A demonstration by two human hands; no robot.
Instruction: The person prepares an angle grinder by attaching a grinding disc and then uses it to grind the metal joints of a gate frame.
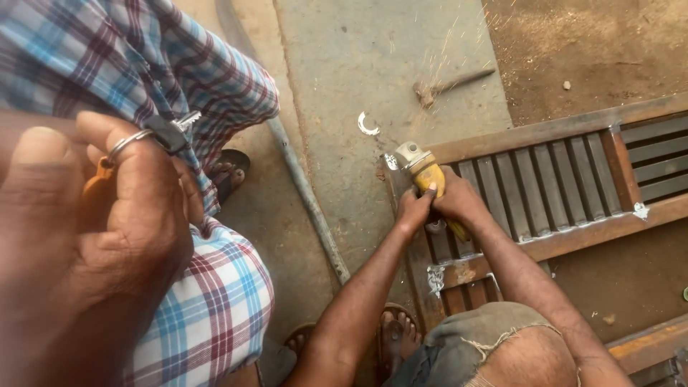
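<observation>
While a co-worker's hands [437, 204] are gripping a yellow grinder [430, 179] on the metal grille [545, 186], we are curling our hand [107, 215] shut around a key ring [129, 143]; which hand, cannot tell.

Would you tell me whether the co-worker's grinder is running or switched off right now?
Running: sparks fly from the yellow grinder, which the co-worker's hands press to the metal frame.
</observation>
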